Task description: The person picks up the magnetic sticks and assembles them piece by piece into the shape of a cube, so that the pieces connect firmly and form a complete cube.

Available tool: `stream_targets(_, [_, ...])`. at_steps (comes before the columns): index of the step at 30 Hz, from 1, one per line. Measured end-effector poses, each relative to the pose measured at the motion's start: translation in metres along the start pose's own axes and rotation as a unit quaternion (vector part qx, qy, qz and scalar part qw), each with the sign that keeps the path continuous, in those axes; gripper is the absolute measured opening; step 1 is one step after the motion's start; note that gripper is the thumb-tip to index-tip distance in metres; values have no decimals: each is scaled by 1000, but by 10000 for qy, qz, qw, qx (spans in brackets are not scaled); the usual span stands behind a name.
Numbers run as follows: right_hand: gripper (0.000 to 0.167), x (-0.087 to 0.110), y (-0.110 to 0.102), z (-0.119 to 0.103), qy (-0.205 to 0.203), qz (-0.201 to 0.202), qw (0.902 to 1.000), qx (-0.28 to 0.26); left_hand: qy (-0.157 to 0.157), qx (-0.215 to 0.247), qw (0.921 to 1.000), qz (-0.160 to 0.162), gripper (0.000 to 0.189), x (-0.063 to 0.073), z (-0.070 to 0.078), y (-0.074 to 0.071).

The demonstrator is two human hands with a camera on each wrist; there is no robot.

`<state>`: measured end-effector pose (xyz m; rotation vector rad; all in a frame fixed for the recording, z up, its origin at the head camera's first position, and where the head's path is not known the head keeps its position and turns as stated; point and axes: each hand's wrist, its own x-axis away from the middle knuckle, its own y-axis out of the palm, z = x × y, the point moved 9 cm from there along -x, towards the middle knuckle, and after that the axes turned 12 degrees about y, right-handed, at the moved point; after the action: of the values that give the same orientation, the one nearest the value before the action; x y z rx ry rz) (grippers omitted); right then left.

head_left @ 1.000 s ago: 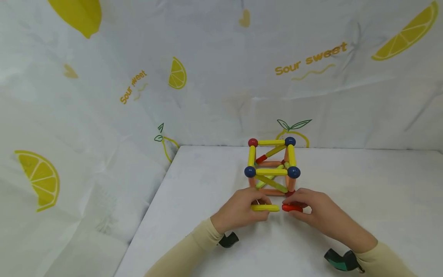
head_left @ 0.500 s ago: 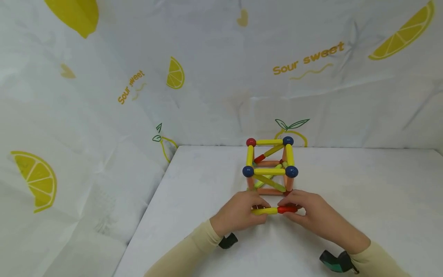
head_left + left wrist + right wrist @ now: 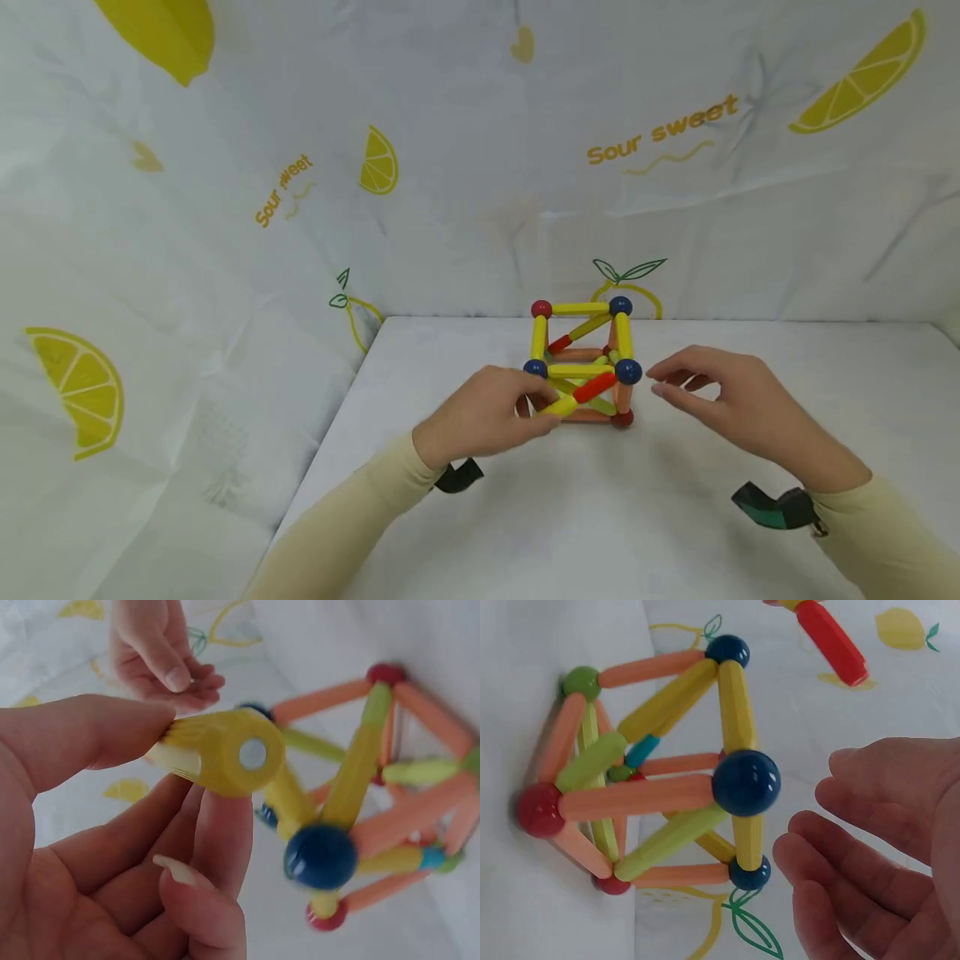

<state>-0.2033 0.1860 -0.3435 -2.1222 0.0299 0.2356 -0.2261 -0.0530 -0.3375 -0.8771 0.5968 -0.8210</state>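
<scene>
A cube frame of magnetic rods and balls [image 3: 585, 371] stands on the table, its top edged with yellow rods and its uprights orange. Between thumb and fingers my left hand [image 3: 487, 412] pinches a yellow magnetic rod [image 3: 561, 407], held at a slant before the frame's front. A red magnetic rod [image 3: 596, 387] is joined end to end with it, its tip overlapping the frame near the front right blue ball [image 3: 627, 372]. In the left wrist view the yellow rod's silver end shows. My right hand [image 3: 738, 404] holds nothing, fingers loosely bent, just right of that ball.
Diagonal rods cross the frame's sides, including a green rod [image 3: 671, 840] in the right wrist view. Red balls [image 3: 540, 810] sit at some lower corners. White sheeting printed with lemons [image 3: 480, 167] rises behind and left of the white table [image 3: 787, 417].
The separate yellow and red rods have been joined end to end. My right hand has let go of the red rod and moved up and right; my left hand has raised and tilted the joined pair.
</scene>
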Motion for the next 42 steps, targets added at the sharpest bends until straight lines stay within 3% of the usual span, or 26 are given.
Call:
stream_targets(3, [20,-24,-15,4,-9,223,9997,43,-99,-83,9998,174,19,-20,-5,-26])
stream_targets(6, [22,-53,-20,10,142,221,9997,26,-219,-208,9990,341,22,-45,-16,-43])
stream_targets(10, [32,-87,-13,20,523,-134,9985,-88,-455,-344,9976,390,27,-75,-33,-46])
stream_targets(14, [40,-108,-2,25,731,-512,9959,-162,-635,-319,9969,344,29,-92,-42,-40])
stream_targets(21, [40,-119,8,20,673,-734,9946,-288,-714,-530,9960,107,27,-96,-41,-31])
stream_targets(29, [33,-119,10,22,610,-678,9955,-241,-660,-568,9962,47,24,-97,-42,-24])
stream_targets(36, [35,-121,18,22,422,-682,9967,-96,-972,-539,9933,-321,22,-100,-49,-11])
stream_targets(42, [27,-121,17,15,171,-605,9980,62,-1053,-419,9924,-478,23,-103,-52,-6])
